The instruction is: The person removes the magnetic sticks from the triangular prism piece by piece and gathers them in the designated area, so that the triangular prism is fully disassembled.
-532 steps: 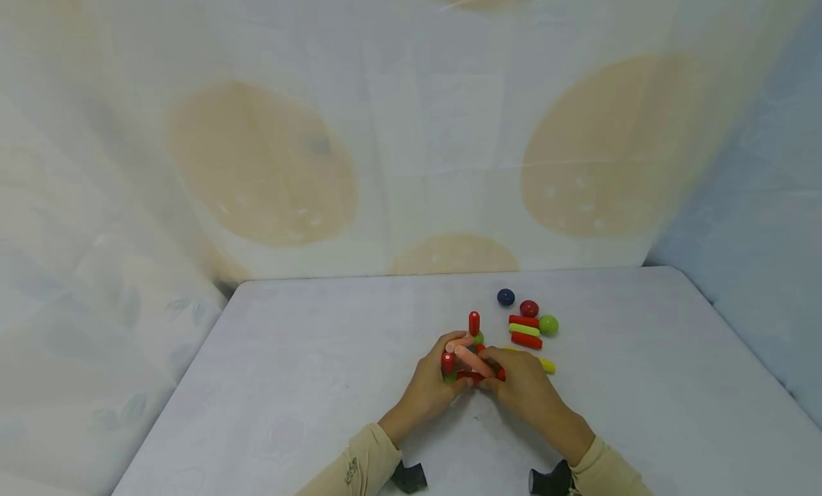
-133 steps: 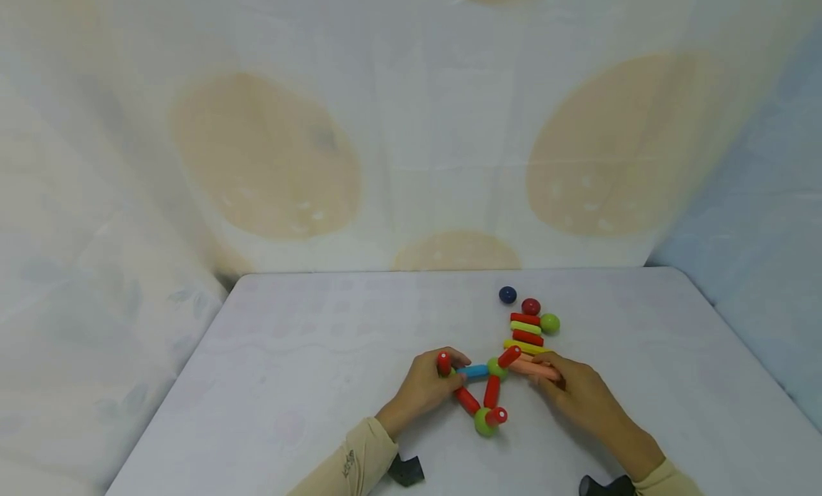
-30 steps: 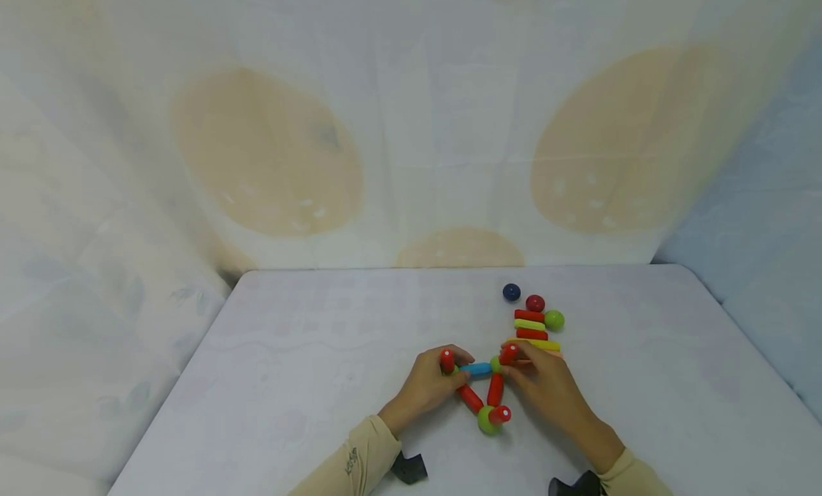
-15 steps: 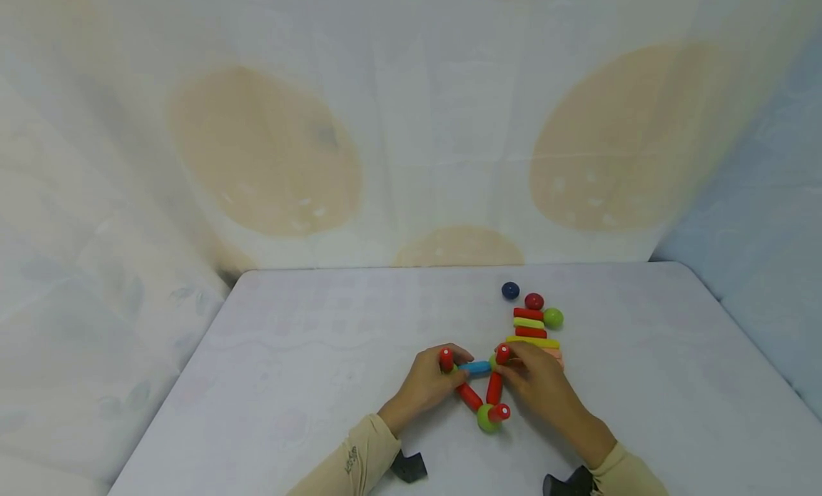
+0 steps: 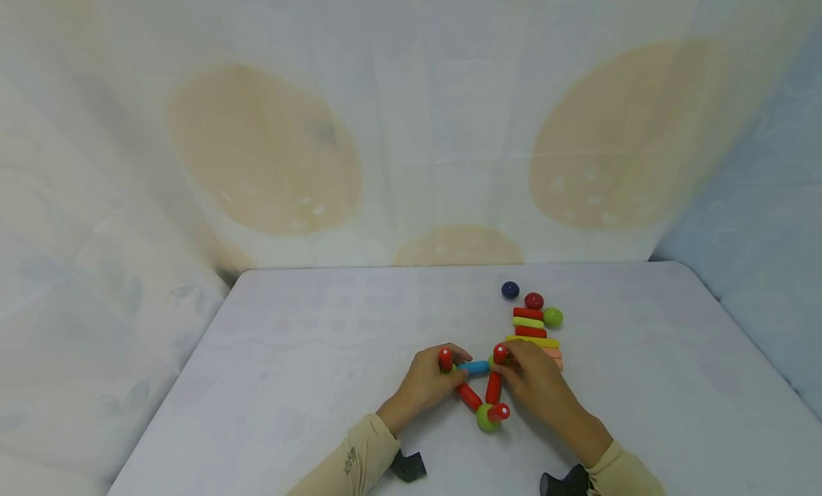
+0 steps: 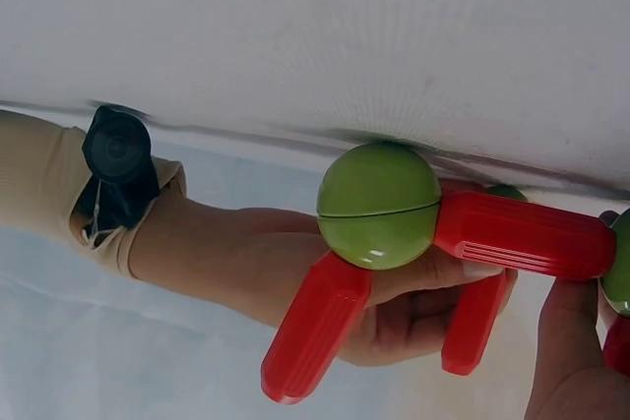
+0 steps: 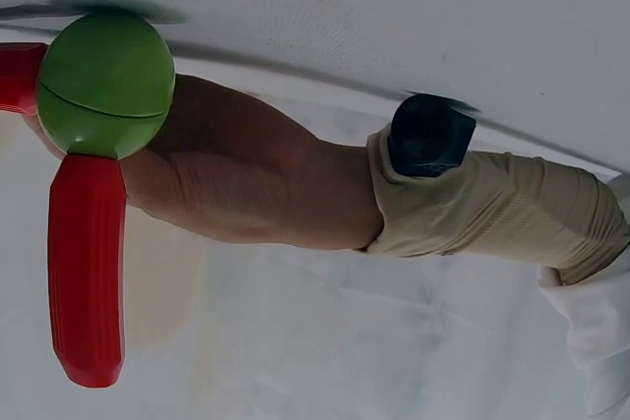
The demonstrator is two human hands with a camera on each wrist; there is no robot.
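Tilted upright since before, one red rod (image 5: 499, 353) is pinched by right-hand fingers (image 5: 507, 368); left hand (image 5: 426, 385) grips another (image 5: 445, 359)

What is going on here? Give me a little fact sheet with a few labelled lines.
Setting: pale table before a draped cloth backdrop
Left hand: pinches an upright red stick
Right hand: pinches another red stick
Between the hands: blue stick joining two corners
Nearest corner: green ball with red sticks running from it
Spare pieces: row of red, green, yellow and pink sticks, with a dark blue ball, a red ball and a second green ball, just beyond the right hand
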